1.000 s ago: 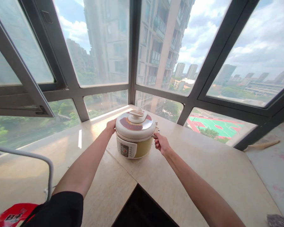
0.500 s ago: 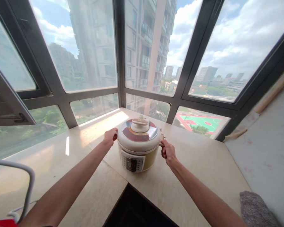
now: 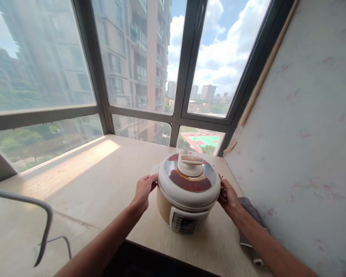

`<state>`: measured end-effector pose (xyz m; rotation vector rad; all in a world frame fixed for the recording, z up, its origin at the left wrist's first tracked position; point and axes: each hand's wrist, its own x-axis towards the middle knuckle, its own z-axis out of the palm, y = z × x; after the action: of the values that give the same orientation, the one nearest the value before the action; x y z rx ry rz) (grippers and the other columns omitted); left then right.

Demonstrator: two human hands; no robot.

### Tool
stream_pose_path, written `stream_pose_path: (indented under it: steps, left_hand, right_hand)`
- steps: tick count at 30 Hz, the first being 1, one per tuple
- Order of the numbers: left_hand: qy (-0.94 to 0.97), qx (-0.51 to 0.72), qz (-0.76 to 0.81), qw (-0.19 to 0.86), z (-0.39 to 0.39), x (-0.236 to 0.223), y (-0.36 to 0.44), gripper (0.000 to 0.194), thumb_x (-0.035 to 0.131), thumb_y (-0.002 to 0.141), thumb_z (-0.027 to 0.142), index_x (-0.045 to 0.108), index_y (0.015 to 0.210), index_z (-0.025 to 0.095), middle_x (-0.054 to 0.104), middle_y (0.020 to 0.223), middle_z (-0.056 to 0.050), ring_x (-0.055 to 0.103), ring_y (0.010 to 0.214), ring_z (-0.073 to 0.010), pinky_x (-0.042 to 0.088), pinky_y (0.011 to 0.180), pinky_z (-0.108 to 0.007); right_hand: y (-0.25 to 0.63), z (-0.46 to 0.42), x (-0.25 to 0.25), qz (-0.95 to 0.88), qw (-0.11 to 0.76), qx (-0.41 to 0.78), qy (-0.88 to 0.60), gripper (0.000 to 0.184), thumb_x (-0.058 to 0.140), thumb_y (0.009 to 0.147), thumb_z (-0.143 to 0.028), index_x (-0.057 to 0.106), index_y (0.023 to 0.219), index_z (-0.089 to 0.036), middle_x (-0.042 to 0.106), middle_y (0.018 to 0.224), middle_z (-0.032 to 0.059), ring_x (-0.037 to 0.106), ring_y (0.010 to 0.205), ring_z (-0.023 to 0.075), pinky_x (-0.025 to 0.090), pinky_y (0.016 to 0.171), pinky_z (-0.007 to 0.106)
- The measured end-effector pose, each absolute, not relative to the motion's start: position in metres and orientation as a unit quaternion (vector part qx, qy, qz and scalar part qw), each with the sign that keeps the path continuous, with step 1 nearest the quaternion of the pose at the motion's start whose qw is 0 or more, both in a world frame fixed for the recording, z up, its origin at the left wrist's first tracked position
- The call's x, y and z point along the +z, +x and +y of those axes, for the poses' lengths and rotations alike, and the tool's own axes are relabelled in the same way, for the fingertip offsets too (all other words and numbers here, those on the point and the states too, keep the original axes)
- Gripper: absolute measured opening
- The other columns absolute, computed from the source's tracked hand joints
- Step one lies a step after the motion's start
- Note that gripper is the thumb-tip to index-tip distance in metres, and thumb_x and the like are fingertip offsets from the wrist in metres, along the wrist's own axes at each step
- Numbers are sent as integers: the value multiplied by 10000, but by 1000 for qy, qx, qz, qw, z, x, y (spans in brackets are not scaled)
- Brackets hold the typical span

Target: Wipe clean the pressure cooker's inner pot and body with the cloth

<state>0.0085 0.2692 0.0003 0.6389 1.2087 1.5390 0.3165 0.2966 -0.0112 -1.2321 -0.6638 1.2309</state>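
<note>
A cream and yellow electric pressure cooker (image 3: 188, 192) with a dark red lid top and a front control panel is held between both my hands, over the pale stone sill (image 3: 103, 169). My left hand (image 3: 144, 188) grips its left side handle with curled fingers. My right hand (image 3: 227, 196) is closed round the right side handle. Whether the cooker rests on the sill or hangs just above it I cannot tell.
Tall windows with dark frames (image 3: 187, 77) wrap the corner beyond the sill. A pale wall (image 3: 300, 134) rises close on the right. A grey cloth (image 3: 252, 215) lies under my right forearm. A bent grey metal rod (image 3: 43, 219) stands at the lower left.
Both hands have carried the cooker to the right and closer to me, toward the wall. The view has turned right with it, and the open window sash at left has gone out of view.
</note>
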Motion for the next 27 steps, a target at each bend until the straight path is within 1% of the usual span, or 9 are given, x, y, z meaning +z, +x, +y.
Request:
stream_pose_path:
  steps: [3,6,9,11,14,17,19,23,27]
  left_hand:
    - [295,625,480,540,265,-4,38,409,824,572,438,691,770,105,692,795,-75,622,739,-152,513,824,-322]
    - [306,629,493,517,267,-6,53,459,806,607,458,690,862,96,697,841,-83,633,770,-165,516,831,-335]
    - [297,647,528,464,277,-3,53,550,769,658,355,617,1122,103,710,976,-101,654,809,-176,517,798,-333]
    - [285,658,546,434,288,0,49,602,734,689,303,549,1230,115,694,1110,-129,662,856,-180,512,765,-313]
    - [293,663,539,429,306,1,48,605,727,704,331,554,1238,107,663,1214,-162,661,932,-197,501,728,-281]
    - [300,660,497,478,319,-5,54,686,763,634,362,588,1250,116,679,1205,-147,669,898,-211,483,656,-265]
    - [292,664,453,518,322,-9,59,706,771,599,368,618,1242,121,705,1152,-129,677,865,-219,483,648,-269]
    - [272,703,399,522,321,-14,64,698,777,576,364,644,1216,120,731,1087,-115,689,901,-239,506,735,-292]
    - [283,712,395,507,321,-17,64,570,743,571,365,673,1086,131,730,1072,-103,674,858,-224,486,707,-280]
  right_hand:
    - [347,292,-16,-243,619,493,-562,412,680,632,-464,345,563,-235,278,394,-88,218,330,54,162,323,210]
    - [367,289,-21,-287,609,467,-573,481,681,669,-528,331,526,-231,298,389,-69,237,342,58,165,342,217]
    - [380,288,-24,-337,576,480,-570,520,686,692,-575,353,501,-223,333,385,-52,270,346,63,187,358,224]
    - [387,287,-23,-366,552,491,-566,501,706,689,-590,422,530,-209,383,405,-43,317,355,76,226,365,231]
    - [395,284,-17,-407,542,489,-548,467,765,666,-606,584,694,-175,553,566,-10,486,481,113,366,425,232]
    - [397,286,-9,-420,580,431,-549,545,781,662,-644,672,931,-183,679,869,32,616,762,166,510,594,252]
    - [394,294,-3,-425,610,373,-555,591,769,670,-671,677,1014,-199,696,976,41,628,884,189,534,705,272]
    - [385,319,2,-466,612,329,-548,547,767,678,-639,722,995,-195,723,1055,69,636,1023,233,509,893,318]
    - [377,330,-5,-421,630,367,-539,458,766,670,-526,763,990,-198,747,1052,72,654,1006,249,523,835,328]
